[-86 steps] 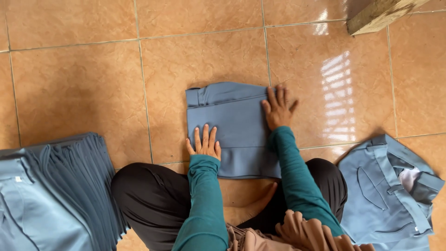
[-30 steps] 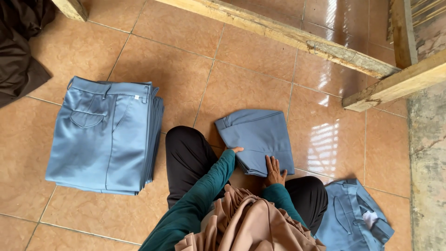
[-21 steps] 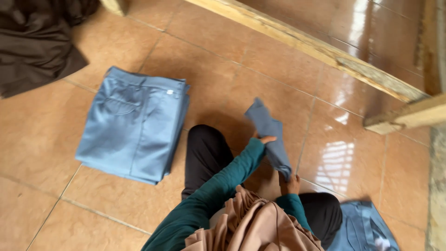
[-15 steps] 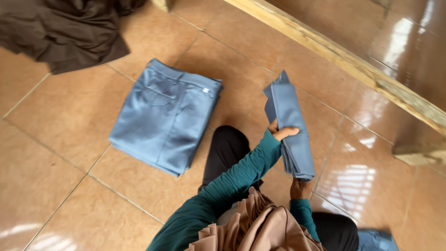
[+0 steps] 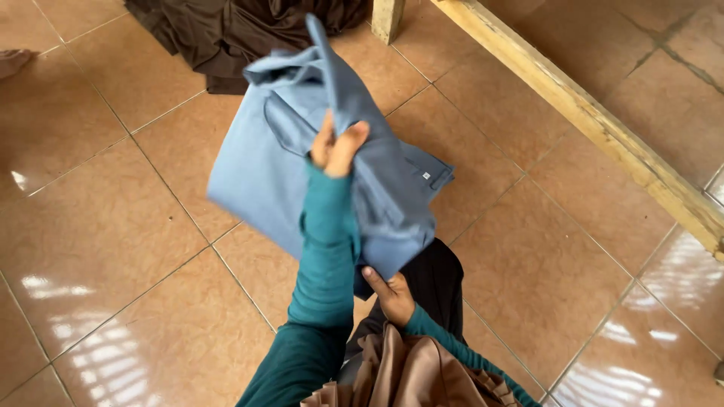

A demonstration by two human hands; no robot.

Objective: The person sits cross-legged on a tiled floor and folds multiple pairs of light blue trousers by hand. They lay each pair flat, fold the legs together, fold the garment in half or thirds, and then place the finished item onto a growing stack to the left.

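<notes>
Clearly both hands' grips, left hand point(image 5: 337, 147) and right hand point(image 5: 392, 295), pinch the folded blue trousers point(image 5: 264, 173).

Likely small home garment workrm: glossy tan tiled floor point(image 5: 113, 301), rough timber frame beam point(image 5: 603, 128) far right, dark brown cloth heap point(image 5: 241, 30) far.

Glossy orange-brown tiled floor point(image 5: 113, 249) carries a heap of dark brown cloth point(image 5: 241, 30) and a long pale wooden beam point(image 5: 603, 128).

folded blue trousers point(image 5: 377, 188): off floor, lifted | my left hand point(image 5: 337, 147): raised, gripping top | my right hand point(image 5: 392, 294): under bottom edge
</notes>
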